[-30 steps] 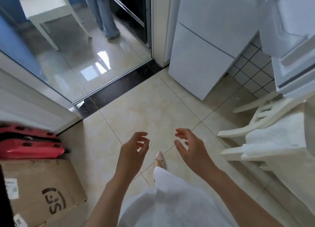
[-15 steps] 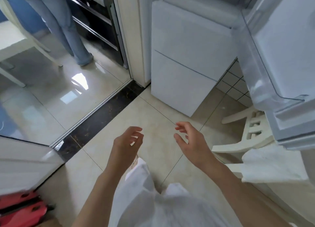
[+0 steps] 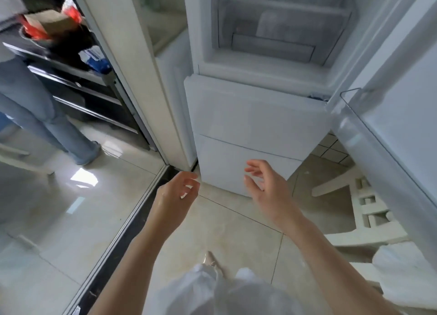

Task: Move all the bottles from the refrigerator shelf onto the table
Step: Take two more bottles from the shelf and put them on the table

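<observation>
I see both hands raised in front of the refrigerator (image 3: 255, 116), holding nothing. The left hand (image 3: 176, 196) has loosely curled fingers, and the right hand (image 3: 269, 189) has relaxed, spread fingers. The upper compartment stands open, with its door (image 3: 390, 106) swung out to the right. 1 frosted drawer (image 3: 279, 24) sits inside. I cannot tell where the bottles are. 1 white plastic chair (image 3: 359, 210) stands under the door.

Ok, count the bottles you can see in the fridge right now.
0. The open fridge shows only a frosted clear drawer, and the door bin looks empty. Higher shelves are out of view, so bottles may be hidden there.
</observation>
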Demonstrator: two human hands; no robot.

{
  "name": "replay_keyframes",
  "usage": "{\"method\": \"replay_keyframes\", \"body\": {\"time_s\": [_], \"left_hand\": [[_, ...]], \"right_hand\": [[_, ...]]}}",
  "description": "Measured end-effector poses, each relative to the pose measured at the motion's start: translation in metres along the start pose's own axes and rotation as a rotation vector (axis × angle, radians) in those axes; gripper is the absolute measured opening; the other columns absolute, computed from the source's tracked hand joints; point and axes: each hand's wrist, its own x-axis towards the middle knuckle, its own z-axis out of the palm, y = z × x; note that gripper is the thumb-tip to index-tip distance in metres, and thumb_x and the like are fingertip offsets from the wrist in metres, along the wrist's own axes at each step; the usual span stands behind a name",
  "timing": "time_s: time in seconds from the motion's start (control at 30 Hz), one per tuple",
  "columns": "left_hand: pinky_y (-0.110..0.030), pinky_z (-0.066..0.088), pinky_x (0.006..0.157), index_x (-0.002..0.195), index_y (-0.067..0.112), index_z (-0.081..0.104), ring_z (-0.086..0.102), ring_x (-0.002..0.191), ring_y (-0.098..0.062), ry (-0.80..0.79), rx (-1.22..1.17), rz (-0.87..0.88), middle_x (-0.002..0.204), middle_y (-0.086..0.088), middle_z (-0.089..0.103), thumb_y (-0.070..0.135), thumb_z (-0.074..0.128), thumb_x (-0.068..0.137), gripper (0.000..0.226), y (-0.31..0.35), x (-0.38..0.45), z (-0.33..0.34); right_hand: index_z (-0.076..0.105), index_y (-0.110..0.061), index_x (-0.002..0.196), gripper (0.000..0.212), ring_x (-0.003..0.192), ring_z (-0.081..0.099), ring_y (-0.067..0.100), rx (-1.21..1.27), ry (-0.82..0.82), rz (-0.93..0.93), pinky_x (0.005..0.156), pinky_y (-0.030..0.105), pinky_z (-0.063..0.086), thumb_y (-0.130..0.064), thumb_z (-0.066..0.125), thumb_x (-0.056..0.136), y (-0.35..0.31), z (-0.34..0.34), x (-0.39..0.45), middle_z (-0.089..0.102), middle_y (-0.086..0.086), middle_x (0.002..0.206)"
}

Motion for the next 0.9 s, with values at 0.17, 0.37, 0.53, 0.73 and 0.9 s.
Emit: {"method": "replay_keyframes", "body": {"time_s": [0.17,0.37,0.53,0.73,0.9], "left_hand": [[-0.034,0.057,0.086,0.103,0.031,0.063,0.067,0.083,0.001,-0.034,-0.021,0.133,0.087,0.018,0.070,0.016,0.062,0.091,0.019,0.032,0.100,-0.021],[-0.033,0.056,0.086,0.102,0.030,0.061,0.068,0.088,-0.012,-0.052,-0.091,0.243,0.093,0.014,0.070,0.009,0.062,0.091,0.024,0.084,0.197,-0.025],[-0.031,0.056,0.086,0.104,0.027,0.062,0.068,0.089,-0.012,-0.037,-0.145,0.338,0.095,0.012,0.071,0.010,0.061,0.091,0.021,0.128,0.276,-0.015],[-0.026,0.056,0.079,0.098,0.023,0.064,0.069,0.083,-0.016,0.040,-0.273,0.434,0.090,0.002,0.073,0.008,0.063,0.089,0.018,0.198,0.360,0.008],[-0.013,0.049,0.073,0.100,0.024,0.063,0.067,0.081,-0.012,0.060,-0.369,0.501,0.089,0.004,0.071,0.004,0.062,0.087,0.025,0.252,0.422,0.031]], "right_hand": [[0.051,-0.024,0.123,0.031,0.113,0.055,0.008,0.013,0.116,-0.034,0.102,0.036,0.045,-0.026,0.058,0.092,-0.035,-0.009,0.069,0.061,-0.007,0.115],[0.051,-0.018,0.125,0.033,0.114,0.056,0.010,-0.002,0.266,-0.087,0.102,0.038,0.046,-0.026,0.057,0.093,-0.067,-0.040,0.148,0.061,-0.005,0.117],[0.052,-0.017,0.125,0.032,0.112,0.057,0.009,0.023,0.389,-0.144,0.100,0.038,0.047,-0.024,0.058,0.093,-0.090,-0.068,0.221,0.062,-0.003,0.116],[0.055,-0.015,0.120,0.032,0.109,0.061,0.012,0.045,0.560,-0.204,0.094,0.034,0.050,-0.024,0.061,0.090,-0.108,-0.115,0.309,0.064,-0.001,0.111],[0.058,-0.007,0.115,0.027,0.101,0.062,0.014,0.072,0.739,-0.201,0.086,0.018,0.045,-0.015,0.061,0.089,-0.120,-0.161,0.369,0.066,0.003,0.105]]}}
